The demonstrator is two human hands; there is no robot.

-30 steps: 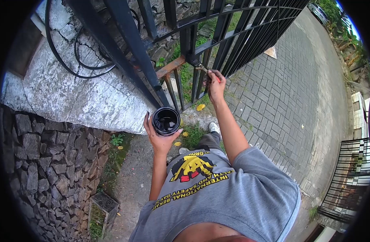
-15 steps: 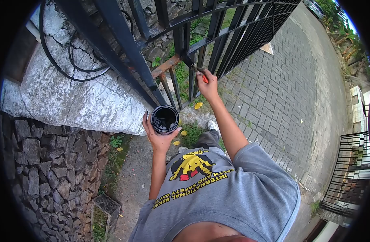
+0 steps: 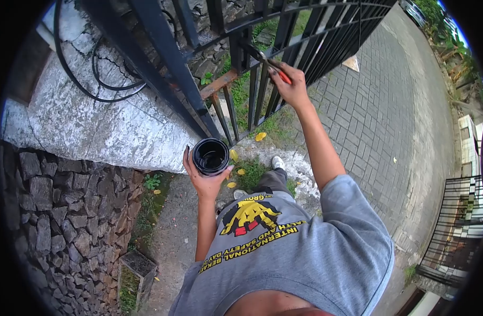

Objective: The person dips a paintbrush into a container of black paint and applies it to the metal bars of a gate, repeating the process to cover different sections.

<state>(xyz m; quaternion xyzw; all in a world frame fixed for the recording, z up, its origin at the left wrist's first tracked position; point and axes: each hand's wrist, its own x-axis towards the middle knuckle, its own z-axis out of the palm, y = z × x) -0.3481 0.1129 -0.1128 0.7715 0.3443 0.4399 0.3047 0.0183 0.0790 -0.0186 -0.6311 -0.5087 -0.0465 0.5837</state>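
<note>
My left hand [image 3: 203, 179] is wrapped round an open can of black paint [image 3: 211, 157], held upright below the fence, with dark paint inside and smears on my fingers. In my right hand [image 3: 291, 87] is a paintbrush [image 3: 282, 76] with a red-orange handle. Its dark bristle end meets or nearly meets a black upright of the metal fence [image 3: 236, 50]; exact contact is hard to make out. A rusty brown crossbar [image 3: 218, 85] lies just below and left of the brush, its surface unpainted next to the black bars.
A black cable [image 3: 94, 87] loops over the whitish concrete ledge [image 3: 109, 131] at left. Below it stands a rough stone wall [image 3: 62, 210]. Brick paving [image 3: 352, 116] stretches off to the right, with another barred gate [image 3: 457, 216] at far right. Grass and yellow leaves lie near my shoes [image 3: 277, 163].
My right hand has moved up and right with the paintbrush, from near the rusty crossbar's end to higher on the fence. My left hand with the can has shifted slightly left.
</note>
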